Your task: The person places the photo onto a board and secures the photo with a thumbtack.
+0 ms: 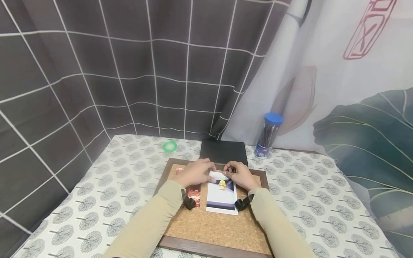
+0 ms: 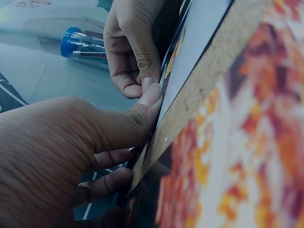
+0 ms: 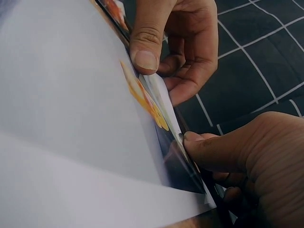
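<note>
A printed photo [image 1: 221,200] with a small yellow figure and a white border lies on the brown-framed corkboard [image 1: 206,229]. My left hand [image 1: 196,172] is at its upper left corner, the thumb [image 3: 146,59] pressing on the print and the other fingers loosely bent past the frame. At the top edge, my right hand [image 1: 241,175] pinches thumb against curled forefinger; a tiny dark piece [image 3: 181,136] shows at the thumb tip, mostly hidden, and I cannot tell what it is. Under my left wrist lies a second, red and orange photo [image 2: 228,156], partly covered by the hand.
Behind the board lies a flat black item [image 1: 224,150]. A clear blue-lidded jar [image 1: 268,136] of dark sticks or pens stands at the back right. The green tape roll [image 1: 169,146] lies back left on the tree-patterned tablecloth [image 1: 129,175]. A dark checked curtain [image 1: 135,71] hangs behind.
</note>
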`<state>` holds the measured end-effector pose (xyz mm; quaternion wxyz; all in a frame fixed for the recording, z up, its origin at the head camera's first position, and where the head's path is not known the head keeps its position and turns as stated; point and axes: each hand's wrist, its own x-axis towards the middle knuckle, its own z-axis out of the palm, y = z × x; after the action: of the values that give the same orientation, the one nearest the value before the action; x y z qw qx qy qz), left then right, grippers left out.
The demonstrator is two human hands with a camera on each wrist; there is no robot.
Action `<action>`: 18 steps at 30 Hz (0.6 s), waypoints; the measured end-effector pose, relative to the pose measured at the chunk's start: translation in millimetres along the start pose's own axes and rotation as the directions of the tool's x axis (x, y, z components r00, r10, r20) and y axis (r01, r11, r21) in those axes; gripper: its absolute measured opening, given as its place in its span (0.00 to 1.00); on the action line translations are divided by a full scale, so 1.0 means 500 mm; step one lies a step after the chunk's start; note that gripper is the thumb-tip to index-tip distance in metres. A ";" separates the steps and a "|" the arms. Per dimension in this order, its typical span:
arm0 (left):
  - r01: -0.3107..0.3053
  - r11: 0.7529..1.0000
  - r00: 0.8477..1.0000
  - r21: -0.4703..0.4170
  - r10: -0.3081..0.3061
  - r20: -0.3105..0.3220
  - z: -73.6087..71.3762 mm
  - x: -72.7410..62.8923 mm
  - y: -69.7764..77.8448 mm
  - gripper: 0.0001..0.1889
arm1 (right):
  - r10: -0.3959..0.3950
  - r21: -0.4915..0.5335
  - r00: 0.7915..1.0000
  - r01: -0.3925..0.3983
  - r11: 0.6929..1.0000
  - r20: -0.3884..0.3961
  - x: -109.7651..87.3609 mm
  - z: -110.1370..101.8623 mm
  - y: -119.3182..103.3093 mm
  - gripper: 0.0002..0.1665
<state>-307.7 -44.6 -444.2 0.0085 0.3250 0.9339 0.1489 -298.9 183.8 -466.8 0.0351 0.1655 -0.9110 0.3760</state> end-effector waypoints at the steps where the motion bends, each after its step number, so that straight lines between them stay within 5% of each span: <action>1: -0.001 1.000 1.000 0.003 0.001 0.000 0.001 -0.001 -0.001 0.23 | 0.003 -0.001 1.000 -0.003 1.000 0.000 0.000 0.001 0.000 0.04; 18: -0.012 1.000 1.000 0.020 0.012 -0.012 0.012 -0.004 -0.004 0.23 | -0.005 -0.001 1.000 0.005 1.000 0.014 -0.003 0.003 0.010 0.03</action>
<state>-306.8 -45.7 -450.6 -0.0014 0.3297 0.9334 0.1419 -298.8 186.5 -471.5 0.0301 0.1705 -0.9110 0.3742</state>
